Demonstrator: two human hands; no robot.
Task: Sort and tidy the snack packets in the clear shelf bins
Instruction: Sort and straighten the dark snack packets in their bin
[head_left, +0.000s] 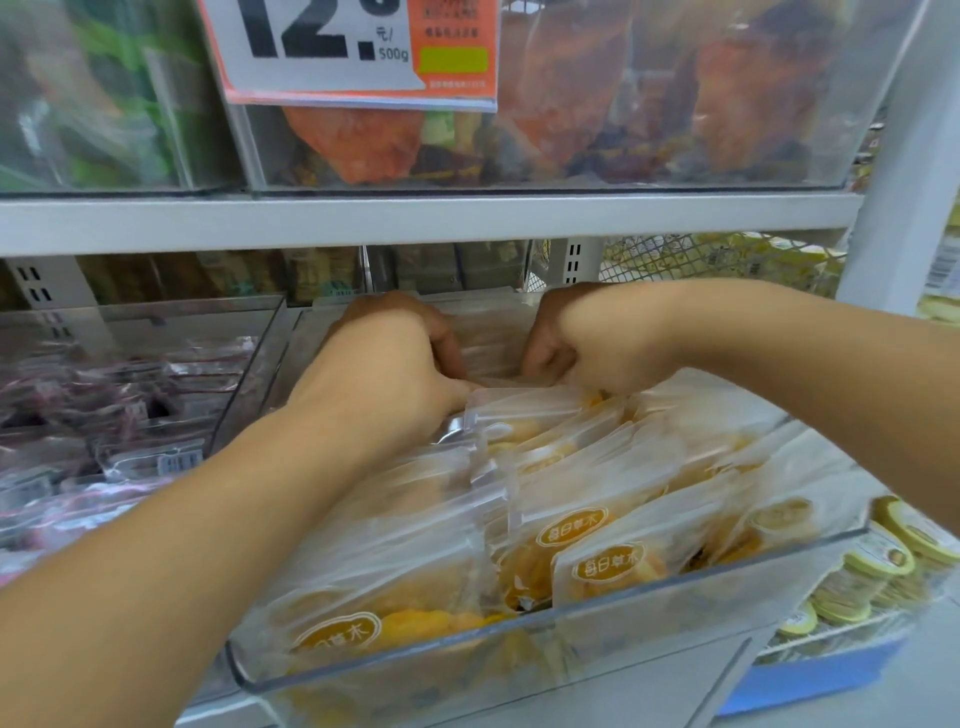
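— Hands at the clear bin (519, 631): how are they seen?

— Both are reached deep into the bin, toward its back wall. The left hand (395, 358) is curled, its fingers tucked down among the snack packets (587, 519); the right hand (558, 345) is likewise curled over the rearmost packets. Whether packets are actually gripped cannot be told, as the fingertips are hidden.

— And the packets?

— Frosted pouches of yellow fruit, printed with orange oval logos, are stacked in leaning rows inside the bin. Left of the bin, a neighbouring bin (135, 332) of reddish packets is seen. Above the bin, a price sign (343, 52) is hung on an upper bin. Right of the bin, yellow-lidded tubs (883, 561) are shelved
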